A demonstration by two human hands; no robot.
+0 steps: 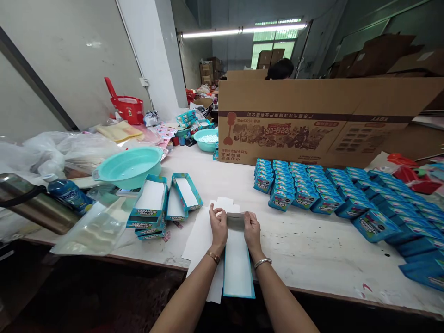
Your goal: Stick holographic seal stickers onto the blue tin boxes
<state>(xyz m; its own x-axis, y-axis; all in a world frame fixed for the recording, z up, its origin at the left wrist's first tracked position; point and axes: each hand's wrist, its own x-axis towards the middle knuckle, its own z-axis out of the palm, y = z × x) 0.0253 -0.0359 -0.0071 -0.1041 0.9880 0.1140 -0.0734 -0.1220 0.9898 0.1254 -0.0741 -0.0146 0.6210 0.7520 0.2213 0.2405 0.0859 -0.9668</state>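
A long box tray [237,268], white inside with blue edges, lies between my hands and reaches over the table's front edge. My left hand [218,225] grips the left corner of its far end. At the right corner of that same end, my right hand [253,231] has its thumb and fingers closed on the cardboard. The far end wall stands up between them. Beneath the tray and to its left lie flat white cardboard blanks [199,245]. Just left are folded blue trays marked Caramelo [149,196], some stacked, with another blue tray [187,192] resting tilted beside them.
Rows of small blue packs [312,194] fill the table's right side. Behind them stands a large brown carton [294,125], with a person's head above it. Leftward are a turquoise basin [130,166], a steel flask [38,203], a blue bottle [69,192], plastic bags and a red basket [128,108].
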